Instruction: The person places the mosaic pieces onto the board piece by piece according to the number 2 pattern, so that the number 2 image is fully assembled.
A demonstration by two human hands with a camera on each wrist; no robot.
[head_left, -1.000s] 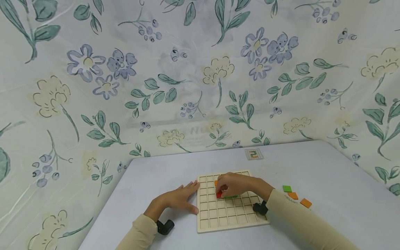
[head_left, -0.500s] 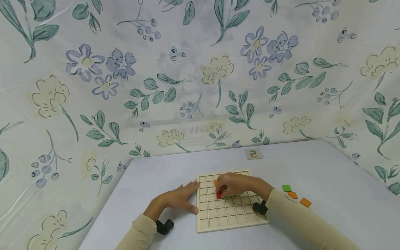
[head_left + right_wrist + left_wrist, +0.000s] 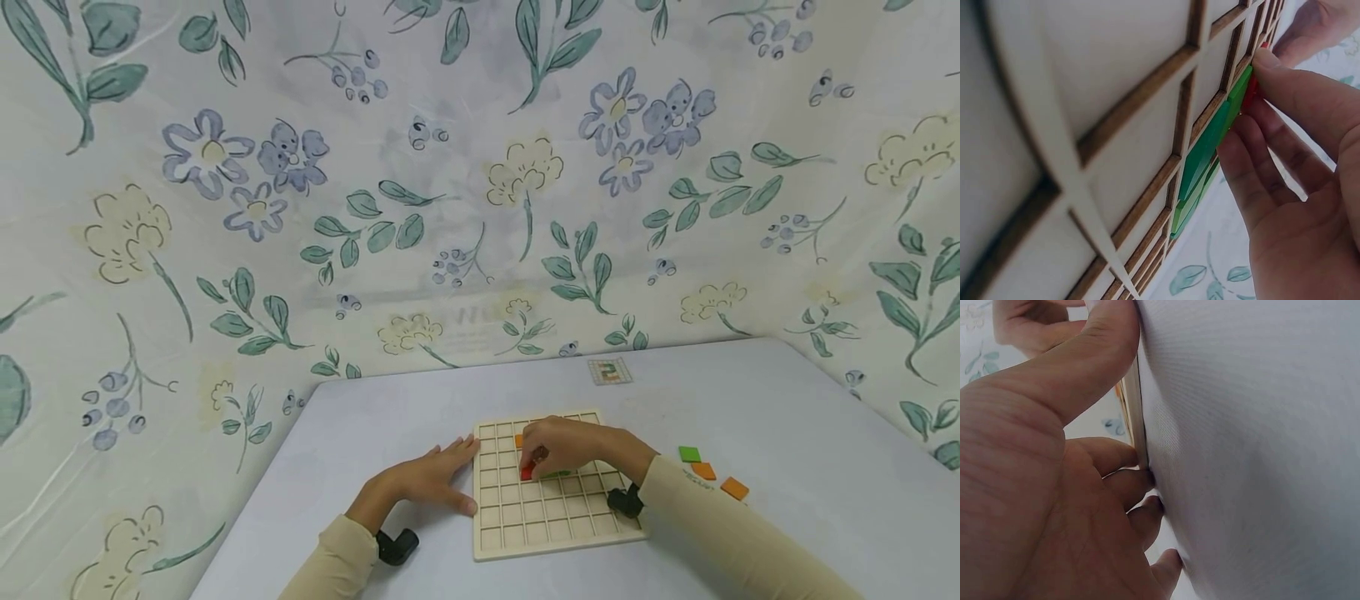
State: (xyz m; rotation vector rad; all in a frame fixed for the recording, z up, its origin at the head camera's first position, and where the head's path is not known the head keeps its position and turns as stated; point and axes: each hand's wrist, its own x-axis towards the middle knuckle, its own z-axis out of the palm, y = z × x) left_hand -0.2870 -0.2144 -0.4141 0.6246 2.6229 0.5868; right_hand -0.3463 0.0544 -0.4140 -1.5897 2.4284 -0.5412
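A pale wooden grid board [image 3: 513, 533] lies on the white table. My right hand [image 3: 566, 443] is over its upper middle, thumb and fingers pinching a red tile [image 3: 527, 473] at one of the squares. Beside the red tile in the right wrist view, a light green tile [image 3: 1239, 94] and a dark green tile [image 3: 1205, 150] sit in the grid. An orange tile [image 3: 518, 440] peeks out behind the right hand. My left hand [image 3: 431, 479] rests with spread fingers along the board's left side; thumb and fingertips meet its edge [image 3: 1135, 412] in the left wrist view.
Right of the board lie a loose green tile [image 3: 689, 454] and two orange ones, one cut at a corner [image 3: 702, 471] and one by the sleeve [image 3: 735, 488]. A small card with a printed grid pattern [image 3: 610, 372] lies at the table's back, before a flowered cloth [image 3: 450, 208].
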